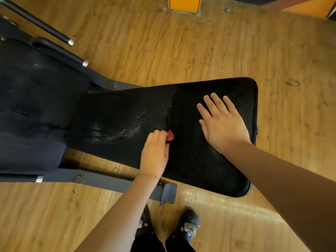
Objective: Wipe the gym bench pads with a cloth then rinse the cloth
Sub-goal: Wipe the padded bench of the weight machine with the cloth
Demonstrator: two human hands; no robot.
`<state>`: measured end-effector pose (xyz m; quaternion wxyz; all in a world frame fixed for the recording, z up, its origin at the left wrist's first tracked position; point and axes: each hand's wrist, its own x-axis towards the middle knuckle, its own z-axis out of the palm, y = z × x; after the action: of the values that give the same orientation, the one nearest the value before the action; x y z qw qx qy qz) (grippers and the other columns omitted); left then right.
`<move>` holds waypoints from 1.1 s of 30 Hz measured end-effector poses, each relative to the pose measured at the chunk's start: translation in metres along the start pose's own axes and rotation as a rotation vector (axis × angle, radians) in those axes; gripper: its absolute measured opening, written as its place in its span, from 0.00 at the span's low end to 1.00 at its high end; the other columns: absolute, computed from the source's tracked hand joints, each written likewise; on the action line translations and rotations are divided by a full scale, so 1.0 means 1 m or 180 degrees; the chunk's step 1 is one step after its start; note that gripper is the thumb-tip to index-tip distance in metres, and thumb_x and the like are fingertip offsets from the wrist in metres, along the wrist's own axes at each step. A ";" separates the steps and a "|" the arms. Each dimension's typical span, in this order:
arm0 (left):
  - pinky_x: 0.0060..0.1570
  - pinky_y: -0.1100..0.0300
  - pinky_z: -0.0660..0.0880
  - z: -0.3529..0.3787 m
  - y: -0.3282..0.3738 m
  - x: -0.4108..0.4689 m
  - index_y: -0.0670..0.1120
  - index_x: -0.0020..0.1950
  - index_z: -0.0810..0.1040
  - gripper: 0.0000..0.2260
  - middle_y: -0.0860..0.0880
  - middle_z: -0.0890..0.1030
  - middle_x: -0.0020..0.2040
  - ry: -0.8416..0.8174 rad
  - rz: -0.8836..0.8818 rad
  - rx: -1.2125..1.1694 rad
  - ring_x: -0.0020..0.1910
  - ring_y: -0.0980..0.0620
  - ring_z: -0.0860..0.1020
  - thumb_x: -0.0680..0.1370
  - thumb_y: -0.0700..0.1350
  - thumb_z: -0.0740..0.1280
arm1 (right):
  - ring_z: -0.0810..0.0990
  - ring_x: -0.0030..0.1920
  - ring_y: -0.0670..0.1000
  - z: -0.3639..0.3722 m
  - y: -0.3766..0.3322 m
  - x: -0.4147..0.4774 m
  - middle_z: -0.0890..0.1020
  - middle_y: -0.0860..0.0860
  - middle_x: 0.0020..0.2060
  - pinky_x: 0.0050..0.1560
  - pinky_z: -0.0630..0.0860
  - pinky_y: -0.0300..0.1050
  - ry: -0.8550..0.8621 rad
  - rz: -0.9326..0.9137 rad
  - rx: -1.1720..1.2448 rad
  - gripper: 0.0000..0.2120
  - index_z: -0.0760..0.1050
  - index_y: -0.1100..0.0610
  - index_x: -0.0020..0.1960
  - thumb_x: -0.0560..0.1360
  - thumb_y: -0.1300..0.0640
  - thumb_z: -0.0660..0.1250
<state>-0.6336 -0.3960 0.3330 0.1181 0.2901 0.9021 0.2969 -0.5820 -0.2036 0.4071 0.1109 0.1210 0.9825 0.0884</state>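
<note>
A black textured bench pad (116,113) runs across the middle of the view, with wet streaks on its left half. My left hand (155,152) is closed around a small red cloth (170,135) and presses it on the pad near its front edge. Only a corner of the cloth shows past my fingers. My right hand (222,123) lies flat on the dry right part of the pad, fingers spread, holding nothing. A second, darker pad (34,106) adjoins on the left.
The grey steel bench frame (112,181) runs along the floor in front of the pad, close to my shoes (188,224). Two black handle bars (60,36) stick out at the upper left. Wooden floor (200,51) surrounds the bench; an orange post base (184,4) stands at the top.
</note>
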 end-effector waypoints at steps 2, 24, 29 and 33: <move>0.49 0.59 0.69 -0.006 -0.026 0.016 0.43 0.54 0.75 0.06 0.46 0.75 0.50 0.0019 -0.0345 0.0051 0.52 0.48 0.74 0.78 0.37 0.63 | 0.59 0.75 0.60 0.001 0.000 0.000 0.64 0.60 0.73 0.75 0.54 0.58 0.0005 -0.0014 -0.0027 0.25 0.64 0.59 0.74 0.81 0.50 0.50; 0.44 0.49 0.78 0.000 0.012 0.066 0.42 0.54 0.75 0.06 0.45 0.77 0.50 -0.0178 0.0347 0.0051 0.49 0.47 0.77 0.78 0.37 0.64 | 0.61 0.74 0.60 -0.002 -0.001 0.002 0.67 0.60 0.72 0.73 0.57 0.59 -0.0032 0.0027 -0.0021 0.24 0.67 0.59 0.72 0.80 0.51 0.54; 0.46 0.46 0.76 -0.007 -0.013 0.098 0.43 0.53 0.73 0.04 0.46 0.76 0.50 -0.0224 -0.0062 0.0130 0.49 0.47 0.76 0.79 0.39 0.61 | 0.61 0.74 0.60 -0.002 -0.001 0.002 0.67 0.60 0.72 0.73 0.57 0.59 -0.0021 0.0028 -0.0058 0.24 0.66 0.59 0.72 0.80 0.51 0.54; 0.46 0.46 0.76 -0.005 0.003 0.104 0.44 0.53 0.73 0.04 0.47 0.76 0.49 -0.0036 -0.0229 -0.0148 0.47 0.48 0.77 0.80 0.40 0.61 | 0.62 0.74 0.60 -0.001 -0.001 0.003 0.68 0.60 0.72 0.73 0.57 0.59 -0.0011 0.0054 -0.0053 0.23 0.67 0.59 0.72 0.80 0.53 0.49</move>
<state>-0.7174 -0.3343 0.3345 0.1406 0.2562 0.9041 0.3117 -0.5857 -0.2041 0.4075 0.1128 0.1285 0.9805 0.0973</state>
